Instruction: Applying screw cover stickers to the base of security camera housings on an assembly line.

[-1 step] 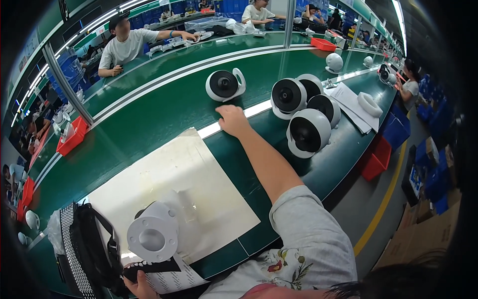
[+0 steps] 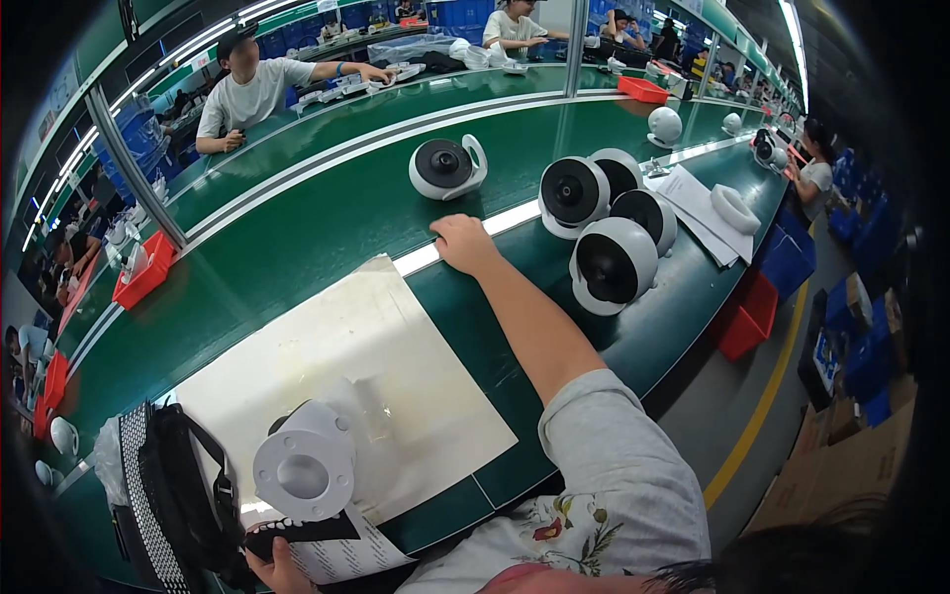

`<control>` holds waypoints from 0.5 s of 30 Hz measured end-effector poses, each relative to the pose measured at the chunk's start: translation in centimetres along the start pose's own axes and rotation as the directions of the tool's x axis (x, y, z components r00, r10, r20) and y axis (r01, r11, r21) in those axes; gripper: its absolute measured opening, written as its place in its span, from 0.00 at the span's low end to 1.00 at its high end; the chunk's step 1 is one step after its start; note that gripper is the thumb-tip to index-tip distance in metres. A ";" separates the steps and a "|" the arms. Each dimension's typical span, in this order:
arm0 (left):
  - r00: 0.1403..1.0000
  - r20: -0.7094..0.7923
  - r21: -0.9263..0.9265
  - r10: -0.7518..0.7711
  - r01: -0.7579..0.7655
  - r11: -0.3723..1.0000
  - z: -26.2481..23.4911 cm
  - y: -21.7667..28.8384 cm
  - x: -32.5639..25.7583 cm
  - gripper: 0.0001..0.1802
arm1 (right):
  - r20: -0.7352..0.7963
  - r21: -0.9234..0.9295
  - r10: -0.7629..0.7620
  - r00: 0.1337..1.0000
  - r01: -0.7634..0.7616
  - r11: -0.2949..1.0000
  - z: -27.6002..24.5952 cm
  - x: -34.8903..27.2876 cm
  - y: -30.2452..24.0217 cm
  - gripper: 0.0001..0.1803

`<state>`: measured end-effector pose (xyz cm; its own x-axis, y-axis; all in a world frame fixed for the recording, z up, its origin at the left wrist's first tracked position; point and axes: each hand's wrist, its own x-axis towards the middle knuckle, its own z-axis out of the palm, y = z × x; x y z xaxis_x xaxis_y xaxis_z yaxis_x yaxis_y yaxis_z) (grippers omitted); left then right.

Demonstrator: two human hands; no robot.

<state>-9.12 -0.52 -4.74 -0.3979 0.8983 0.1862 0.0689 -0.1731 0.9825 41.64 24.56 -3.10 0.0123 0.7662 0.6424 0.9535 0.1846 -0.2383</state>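
My right hand is stretched far out and rests knuckles up on the white strip of the green bench, with nothing in it. Just beyond it stands a white round device with a dark lens and a loop handle. My left hand is at the lower edge, its fingers closed on a flat black object that lies over a printed sheet. Above that hand a white device with a round base sits on a cream mat.
Several white dome devices stand in a cluster right of my arm, with papers and a white ring behind them. A black patterned bag sits at lower left. Other people work at the far bench. Red bins and blue crates line the sides.
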 end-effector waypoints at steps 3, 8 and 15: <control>1.000 0.019 -0.078 -0.001 0.003 0.997 0.6 0.5 -0.2 0.21 | -0.038 0.041 -0.041 0.998 0.042 0.998 -0.1 -0.6 -0.6 0.06; 0.996 0.068 -0.061 0.059 -0.055 0.997 0.1 0.6 0.1 0.21 | -0.025 0.037 -0.015 1.000 0.016 0.999 0.3 -0.9 -1.6 0.06; 0.985 0.109 -0.120 0.137 -0.124 0.985 1.2 0.6 -0.1 0.20 | 0.007 -0.115 0.164 0.986 -0.163 0.980 -0.7 -2.2 -2.9 0.07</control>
<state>-7.92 -0.16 -4.19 -0.2827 0.9046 0.3190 0.0079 -0.3303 0.9438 39.07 21.91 -3.27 0.1667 0.7907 0.5891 0.9671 -0.0147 -0.2539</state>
